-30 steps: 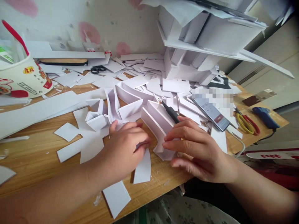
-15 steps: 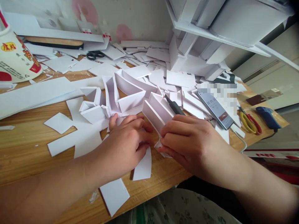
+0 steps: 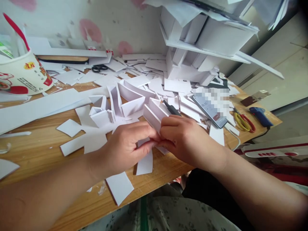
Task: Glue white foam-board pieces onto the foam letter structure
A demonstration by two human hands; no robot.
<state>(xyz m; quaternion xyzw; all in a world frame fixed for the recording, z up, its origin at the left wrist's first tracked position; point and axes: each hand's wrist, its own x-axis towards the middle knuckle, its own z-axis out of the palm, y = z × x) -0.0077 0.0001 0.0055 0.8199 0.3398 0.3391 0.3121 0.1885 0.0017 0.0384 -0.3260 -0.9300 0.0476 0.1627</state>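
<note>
My right hand pinches the near end of a white board trough, close to the desk's front edge. My left hand has its fingertips there too, but I can't tell if they squeeze it. A black pen-shaped tool lies beside my right fingers. Farther off, a phone and a blue glue gun lie toward the right corner.

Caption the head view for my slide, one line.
Left grip and right grip meet at the near end of a white trough, amid white scraps on a wooden table.
</note>
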